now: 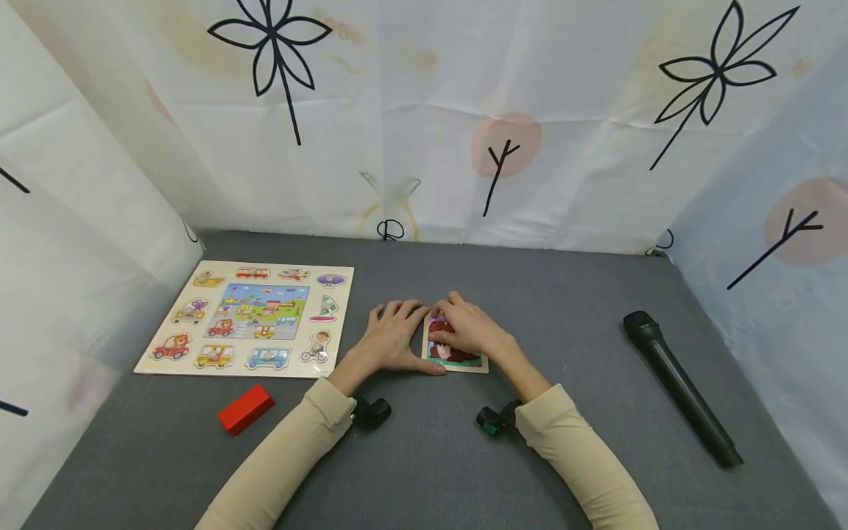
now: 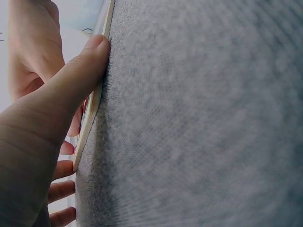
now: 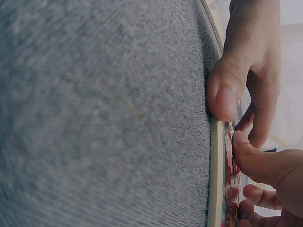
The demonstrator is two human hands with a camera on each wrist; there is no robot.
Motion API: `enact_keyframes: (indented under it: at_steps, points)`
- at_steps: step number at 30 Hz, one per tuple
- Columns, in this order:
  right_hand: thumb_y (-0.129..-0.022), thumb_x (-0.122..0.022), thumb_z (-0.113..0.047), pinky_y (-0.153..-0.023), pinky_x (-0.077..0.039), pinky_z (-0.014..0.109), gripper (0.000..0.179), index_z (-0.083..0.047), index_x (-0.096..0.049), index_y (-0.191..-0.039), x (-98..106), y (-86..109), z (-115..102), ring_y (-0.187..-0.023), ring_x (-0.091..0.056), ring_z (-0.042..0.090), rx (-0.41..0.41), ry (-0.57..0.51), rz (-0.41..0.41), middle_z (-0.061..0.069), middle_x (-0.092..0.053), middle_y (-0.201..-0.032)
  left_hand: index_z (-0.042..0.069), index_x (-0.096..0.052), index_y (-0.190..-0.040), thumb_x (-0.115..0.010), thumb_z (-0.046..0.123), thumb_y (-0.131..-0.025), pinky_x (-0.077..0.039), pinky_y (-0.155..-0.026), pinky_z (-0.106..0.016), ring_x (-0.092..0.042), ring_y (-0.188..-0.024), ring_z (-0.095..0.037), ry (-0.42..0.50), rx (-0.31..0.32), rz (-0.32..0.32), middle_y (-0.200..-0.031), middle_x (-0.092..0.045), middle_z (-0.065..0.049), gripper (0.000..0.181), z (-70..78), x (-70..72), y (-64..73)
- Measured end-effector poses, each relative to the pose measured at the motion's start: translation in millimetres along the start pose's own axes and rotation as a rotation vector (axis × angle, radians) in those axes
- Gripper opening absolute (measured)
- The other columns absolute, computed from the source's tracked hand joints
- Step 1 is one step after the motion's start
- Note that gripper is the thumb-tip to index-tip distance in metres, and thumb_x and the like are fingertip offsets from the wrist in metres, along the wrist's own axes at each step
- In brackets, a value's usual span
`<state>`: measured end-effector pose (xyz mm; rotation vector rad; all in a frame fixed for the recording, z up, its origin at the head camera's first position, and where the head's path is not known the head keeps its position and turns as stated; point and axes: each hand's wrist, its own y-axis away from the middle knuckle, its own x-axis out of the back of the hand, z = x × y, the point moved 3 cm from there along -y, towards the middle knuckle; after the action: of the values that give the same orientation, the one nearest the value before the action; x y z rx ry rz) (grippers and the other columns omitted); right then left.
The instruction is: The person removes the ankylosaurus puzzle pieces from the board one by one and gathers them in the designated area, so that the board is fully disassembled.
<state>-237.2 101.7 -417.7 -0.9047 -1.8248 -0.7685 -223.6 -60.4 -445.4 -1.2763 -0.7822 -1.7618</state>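
A small wooden jigsaw puzzle (image 1: 469,368) with a brown and teal picture lies flat on the table between the hands. My left hand (image 1: 391,344) is spread along its left side, the thumb at the near edge and the fingers reaching toward the far corner. Over the picture bends my right hand (image 1: 469,328), its thumb (image 3: 246,153) and fingertips touching the surface. A red-brown puzzle part (image 3: 231,156) shows beside that thumb. The right hand covers much of the picture, so single pieces are hard to make out.
Left of the hands lies a large vehicle puzzle board (image 1: 265,352) with a blue scene in its middle. A red block (image 1: 246,409) is in front of it. Far right, a black microphone (image 1: 682,390) rests on the grey table (image 1: 424,464). White printed curtains (image 1: 424,132) surround the table.
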Motion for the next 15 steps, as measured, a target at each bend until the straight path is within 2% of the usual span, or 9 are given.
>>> enact_keyframes:
  at_steps: [15]
  points:
    - [-0.100,-0.067,-0.035,-0.095,-0.052,0.048,0.045,-0.005,-0.059,-0.133,-0.9,-2.2,4.7,-0.106,-0.062,0.031,0.008,-0.013,-0.027,0.016,-0.055,-0.128,0.021,-0.042,-0.156,-0.075,0.082,-0.068,-0.023,-0.117,-0.071,-0.035,-0.147,-0.034,-0.006,0.008,-0.011,-0.160,-0.040,-0.004,0.112,-0.9,-0.1,-0.5]
